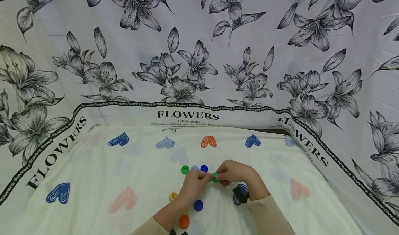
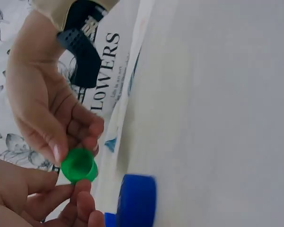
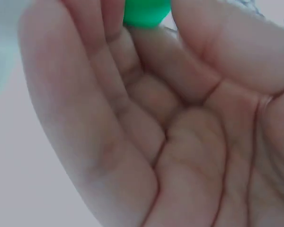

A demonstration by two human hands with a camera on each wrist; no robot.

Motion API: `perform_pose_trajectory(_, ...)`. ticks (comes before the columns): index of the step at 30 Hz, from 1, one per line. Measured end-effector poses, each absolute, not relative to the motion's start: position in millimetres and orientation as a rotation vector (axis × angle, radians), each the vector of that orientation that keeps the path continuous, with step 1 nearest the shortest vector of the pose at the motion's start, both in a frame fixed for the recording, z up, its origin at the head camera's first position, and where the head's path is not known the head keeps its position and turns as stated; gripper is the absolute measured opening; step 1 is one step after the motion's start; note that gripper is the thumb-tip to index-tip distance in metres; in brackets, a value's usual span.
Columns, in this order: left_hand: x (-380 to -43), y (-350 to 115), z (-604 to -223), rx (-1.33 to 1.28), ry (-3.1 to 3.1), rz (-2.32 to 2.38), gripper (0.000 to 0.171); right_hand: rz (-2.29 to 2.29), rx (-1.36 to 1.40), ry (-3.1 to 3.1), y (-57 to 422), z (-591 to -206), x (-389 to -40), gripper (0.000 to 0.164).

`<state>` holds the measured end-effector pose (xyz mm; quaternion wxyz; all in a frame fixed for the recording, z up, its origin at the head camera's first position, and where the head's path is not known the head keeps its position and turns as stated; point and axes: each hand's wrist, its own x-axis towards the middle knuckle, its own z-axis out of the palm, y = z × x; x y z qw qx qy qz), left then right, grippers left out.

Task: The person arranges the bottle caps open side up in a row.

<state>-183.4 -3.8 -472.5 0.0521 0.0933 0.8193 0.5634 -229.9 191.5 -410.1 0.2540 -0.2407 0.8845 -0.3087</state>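
Note:
A small green bottle cap (image 1: 214, 177) is held between the two hands, just above the cloth. In the left wrist view, the hollow side of the green cap (image 2: 79, 165) faces the camera. My right hand (image 1: 238, 174) pinches it from the right with thumb and fingers. From the other side, my left hand (image 1: 194, 186) grips its edge with the fingertips. Only part of the green cap (image 3: 146, 12) shows in the right wrist view, beyond the curled fingers of the right hand (image 3: 146, 113).
Behind the hands lie another green cap (image 1: 185, 170), a pale lilac cap (image 1: 194, 168) and a blue cap (image 1: 204, 168). Nearer are a yellow cap (image 1: 173, 196), a blue cap (image 1: 198, 205) and an orange cap (image 1: 184, 222). A heart-patterned white cloth (image 1: 93, 172) covers the table.

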Motion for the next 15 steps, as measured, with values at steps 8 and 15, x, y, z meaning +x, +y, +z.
perform_pose_trajectory(8,-176.2,9.5,-481.5,0.301,2.42,1.854,0.033,-0.908,-0.507,2.541,187.1,-430.6,-243.3,0.022)
perform_pose_trajectory(15,-173.2,12.4,-482.6,0.219,2.395,1.811,0.039,-0.841,-0.434,2.586,175.2,-441.0,-245.7,0.024)
